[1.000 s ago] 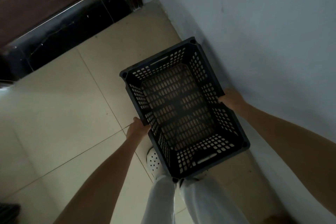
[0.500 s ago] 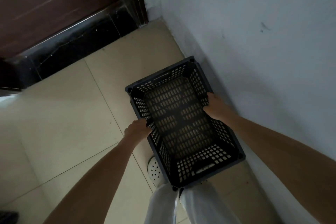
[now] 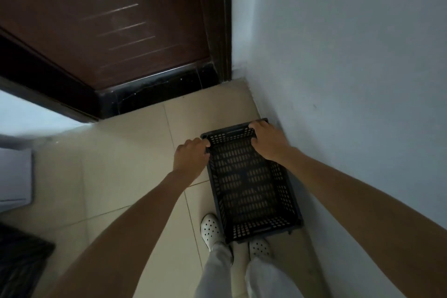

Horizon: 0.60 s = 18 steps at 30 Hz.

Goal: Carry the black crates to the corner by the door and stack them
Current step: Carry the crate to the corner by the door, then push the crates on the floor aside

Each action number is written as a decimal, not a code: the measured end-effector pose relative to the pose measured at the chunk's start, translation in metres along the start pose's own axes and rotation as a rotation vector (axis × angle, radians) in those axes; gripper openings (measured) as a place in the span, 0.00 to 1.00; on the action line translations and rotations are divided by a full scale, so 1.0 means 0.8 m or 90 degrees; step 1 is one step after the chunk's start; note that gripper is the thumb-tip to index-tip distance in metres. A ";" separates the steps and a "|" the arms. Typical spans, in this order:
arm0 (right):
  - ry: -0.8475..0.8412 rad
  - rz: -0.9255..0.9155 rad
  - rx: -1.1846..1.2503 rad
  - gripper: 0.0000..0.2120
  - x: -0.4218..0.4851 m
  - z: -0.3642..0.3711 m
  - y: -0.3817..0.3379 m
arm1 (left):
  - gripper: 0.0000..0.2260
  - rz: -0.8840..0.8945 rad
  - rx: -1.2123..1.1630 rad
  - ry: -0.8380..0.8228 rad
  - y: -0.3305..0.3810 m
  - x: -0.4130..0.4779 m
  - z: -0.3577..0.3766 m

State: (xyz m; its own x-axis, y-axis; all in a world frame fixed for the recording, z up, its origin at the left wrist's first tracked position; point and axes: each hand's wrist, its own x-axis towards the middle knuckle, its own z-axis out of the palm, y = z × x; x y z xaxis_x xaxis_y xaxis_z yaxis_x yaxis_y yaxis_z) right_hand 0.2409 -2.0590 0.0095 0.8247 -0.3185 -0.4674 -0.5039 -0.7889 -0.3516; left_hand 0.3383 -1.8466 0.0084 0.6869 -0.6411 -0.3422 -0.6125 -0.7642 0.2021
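Observation:
A black perforated crate (image 3: 251, 191) is low at the floor beside the white wall, its long side along the wall; I cannot tell if it rests on the tiles. My left hand (image 3: 191, 157) grips the far left corner of its rim, fingers curled over the edge. My right hand (image 3: 267, 140) grips the far right part of the rim near the wall. The crate is empty inside. The dark brown door (image 3: 116, 22) stands ahead, with the corner between door frame and wall just beyond the crate.
The white wall (image 3: 350, 80) runs close along the right. My feet in white perforated clogs (image 3: 211, 230) stand right behind the crate. A dark mat (image 3: 21, 264) lies at bottom left and a pale object (image 3: 14, 176) at left.
The crate has gone down from waist height toward the floor and forward toward the door corner. Both hands slid from the side rims to the far end of the rim.

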 end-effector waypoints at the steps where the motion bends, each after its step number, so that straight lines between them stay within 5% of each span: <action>1: 0.001 -0.023 -0.022 0.23 -0.021 -0.017 -0.012 | 0.14 0.007 0.009 0.010 0.004 -0.020 -0.020; 10: 0.116 -0.285 -0.135 0.14 -0.166 -0.142 -0.178 | 0.14 -0.084 0.029 0.157 -0.004 -0.211 -0.165; 18: 0.129 -0.507 -0.274 0.12 -0.266 -0.118 -0.373 | 0.13 -0.339 -0.031 0.261 -0.086 -0.419 -0.207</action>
State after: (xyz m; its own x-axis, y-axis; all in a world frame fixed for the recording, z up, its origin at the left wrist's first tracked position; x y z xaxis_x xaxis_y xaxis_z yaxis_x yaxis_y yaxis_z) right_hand 0.2398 -1.8051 0.2905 0.9364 0.3469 -0.0525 0.3352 -0.9288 -0.1579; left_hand 0.2148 -1.5912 0.2608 0.9891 -0.1437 -0.0331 -0.1374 -0.9796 0.1466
